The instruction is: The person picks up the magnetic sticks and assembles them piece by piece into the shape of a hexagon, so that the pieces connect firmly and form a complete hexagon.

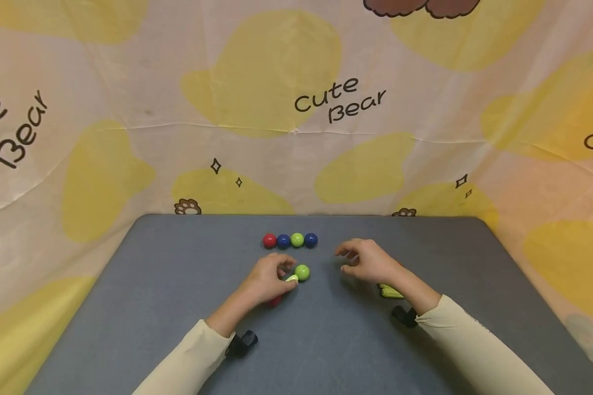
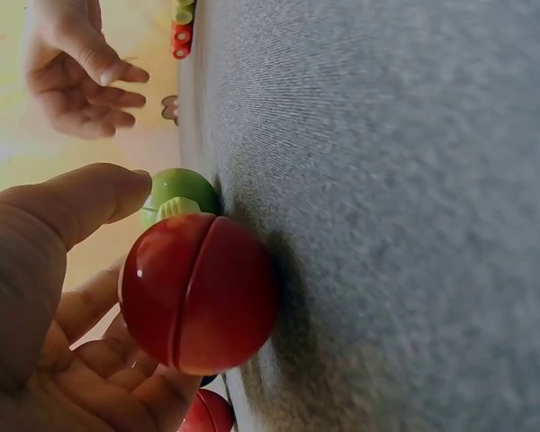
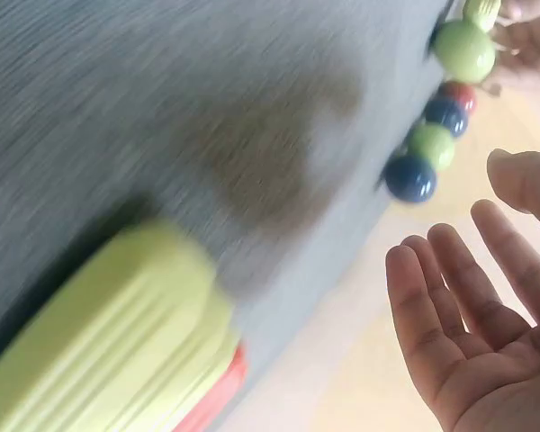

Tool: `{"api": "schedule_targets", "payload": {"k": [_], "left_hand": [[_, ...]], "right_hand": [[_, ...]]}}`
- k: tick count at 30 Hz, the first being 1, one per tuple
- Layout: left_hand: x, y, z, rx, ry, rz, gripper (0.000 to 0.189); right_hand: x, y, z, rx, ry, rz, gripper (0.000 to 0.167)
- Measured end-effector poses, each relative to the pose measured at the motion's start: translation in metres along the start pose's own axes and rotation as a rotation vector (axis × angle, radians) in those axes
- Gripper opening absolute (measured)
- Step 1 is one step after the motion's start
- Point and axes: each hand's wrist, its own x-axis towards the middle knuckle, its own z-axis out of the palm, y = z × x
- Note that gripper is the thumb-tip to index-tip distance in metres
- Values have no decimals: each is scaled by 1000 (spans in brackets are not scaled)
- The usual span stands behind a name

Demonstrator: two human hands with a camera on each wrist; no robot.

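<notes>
My left hand (image 1: 272, 277) curls its thumb and fingers about a light green ribbed piece (image 1: 292, 278), which sits between a red ball (image 2: 198, 292) and a green ball (image 1: 302, 272). The red ball has a groove round it; from the head it is mostly hidden below the hand. Fingertip contact is partly hidden. To the right, above the table, my right hand (image 1: 370, 260) holds nothing, its fingers spread and slightly bent in the right wrist view. Light green ribbed pieces (image 1: 391, 292) lie below the right forearm, with something red beside them.
Behind the hands a row of balls stands on the grey table (image 1: 326, 340): a red ball (image 1: 269, 241), a blue ball (image 1: 283, 241), a green ball (image 1: 297, 240) and another blue ball (image 1: 311, 240). A patterned cloth (image 1: 257, 164) hangs along the back edge.
</notes>
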Motion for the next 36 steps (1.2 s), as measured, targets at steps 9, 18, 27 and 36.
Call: {"api": "schedule_targets", "payload": {"k": [9, 18, 27, 36], "left_hand": [[7, 0, 1, 17, -38, 9, 41], [7, 0, 2, 50, -66, 10, 41], [5, -3, 5, 71, -42, -45, 39], [-3, -4, 4, 16, 19, -104, 37]], "right_hand": [[-24, 28, -23, -10, 38, 80, 29], [-38, 57, -36, -80, 29, 163, 29], [-40, 72, -33, -142, -28, 161, 19], [-38, 73, -32, -181, -53, 145, 19]]}}
